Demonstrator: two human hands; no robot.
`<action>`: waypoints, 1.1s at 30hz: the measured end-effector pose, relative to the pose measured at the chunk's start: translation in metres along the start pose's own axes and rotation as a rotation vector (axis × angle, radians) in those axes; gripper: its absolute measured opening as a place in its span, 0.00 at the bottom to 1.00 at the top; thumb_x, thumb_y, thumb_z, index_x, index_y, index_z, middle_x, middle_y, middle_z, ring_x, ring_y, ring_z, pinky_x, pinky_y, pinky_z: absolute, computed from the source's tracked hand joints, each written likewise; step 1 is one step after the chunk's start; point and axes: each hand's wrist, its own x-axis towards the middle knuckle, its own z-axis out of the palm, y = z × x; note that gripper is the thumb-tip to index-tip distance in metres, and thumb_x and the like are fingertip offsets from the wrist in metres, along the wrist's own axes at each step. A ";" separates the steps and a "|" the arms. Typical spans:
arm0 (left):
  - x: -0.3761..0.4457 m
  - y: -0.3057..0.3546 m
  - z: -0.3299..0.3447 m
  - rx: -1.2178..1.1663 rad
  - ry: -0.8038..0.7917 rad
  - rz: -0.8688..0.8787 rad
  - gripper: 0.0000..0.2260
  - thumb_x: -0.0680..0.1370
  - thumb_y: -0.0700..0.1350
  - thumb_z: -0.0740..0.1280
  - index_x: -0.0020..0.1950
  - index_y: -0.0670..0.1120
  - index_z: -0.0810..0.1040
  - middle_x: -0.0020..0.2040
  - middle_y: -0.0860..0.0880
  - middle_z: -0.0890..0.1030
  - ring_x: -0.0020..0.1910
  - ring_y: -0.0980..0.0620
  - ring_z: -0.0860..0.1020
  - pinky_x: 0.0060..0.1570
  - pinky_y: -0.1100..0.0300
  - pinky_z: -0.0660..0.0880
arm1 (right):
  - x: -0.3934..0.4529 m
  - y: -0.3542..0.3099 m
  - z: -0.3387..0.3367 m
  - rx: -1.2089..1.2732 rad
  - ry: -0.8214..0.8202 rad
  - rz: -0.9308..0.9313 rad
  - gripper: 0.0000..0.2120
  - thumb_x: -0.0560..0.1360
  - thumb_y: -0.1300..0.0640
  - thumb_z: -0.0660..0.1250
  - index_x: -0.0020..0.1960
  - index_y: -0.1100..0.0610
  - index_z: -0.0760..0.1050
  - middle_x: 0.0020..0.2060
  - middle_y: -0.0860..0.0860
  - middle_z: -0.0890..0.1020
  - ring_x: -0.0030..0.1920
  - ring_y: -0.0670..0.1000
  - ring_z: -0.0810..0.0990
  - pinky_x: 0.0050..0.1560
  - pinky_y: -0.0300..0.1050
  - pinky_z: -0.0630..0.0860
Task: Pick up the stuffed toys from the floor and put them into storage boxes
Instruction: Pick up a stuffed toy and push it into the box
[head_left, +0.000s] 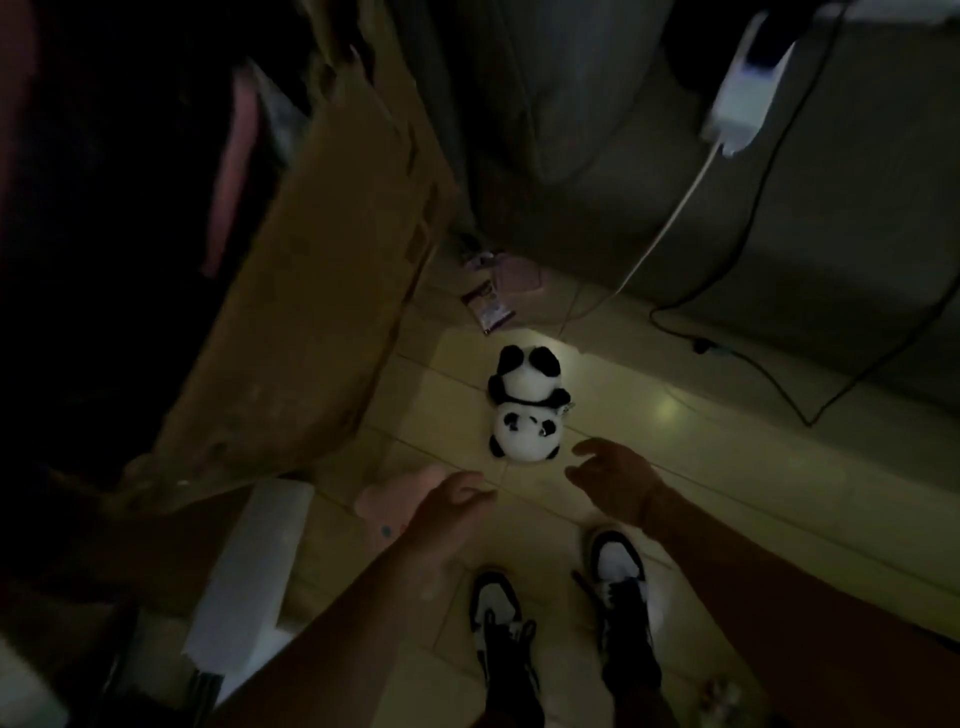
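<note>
Cardboard box (311, 291) left of panda toy (525, 402), cables (753, 291) beyond, seemingly unobstructed

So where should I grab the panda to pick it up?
Probably around its round white head, since the panda lies on its back with the head nearest both hands. Come down from above with your right hand, the closer one; nothing blocks it.

One panda toy (525, 405), one pink toy (387, 506) (half hidden), two shoes (496, 605), one cardboard box (311, 291).
</note>
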 end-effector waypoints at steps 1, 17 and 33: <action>0.025 -0.010 0.005 0.026 -0.010 0.001 0.21 0.77 0.48 0.67 0.69 0.47 0.71 0.68 0.50 0.74 0.64 0.50 0.74 0.59 0.59 0.71 | 0.024 0.008 0.001 0.030 0.003 0.019 0.19 0.77 0.53 0.67 0.66 0.58 0.72 0.52 0.58 0.81 0.48 0.51 0.75 0.49 0.39 0.69; 0.240 -0.049 0.095 -0.146 -0.007 0.010 0.45 0.68 0.54 0.73 0.77 0.45 0.52 0.73 0.52 0.62 0.71 0.53 0.62 0.64 0.67 0.63 | 0.247 0.082 0.069 0.376 0.061 0.143 0.46 0.69 0.49 0.76 0.78 0.52 0.52 0.71 0.55 0.68 0.67 0.61 0.73 0.58 0.57 0.77; -0.040 -0.010 0.048 0.745 0.172 0.163 0.53 0.70 0.54 0.71 0.73 0.59 0.27 0.79 0.51 0.44 0.77 0.46 0.52 0.71 0.45 0.61 | -0.016 0.029 -0.011 -0.347 0.037 -0.158 0.43 0.61 0.51 0.80 0.72 0.51 0.65 0.67 0.56 0.61 0.64 0.60 0.71 0.64 0.53 0.74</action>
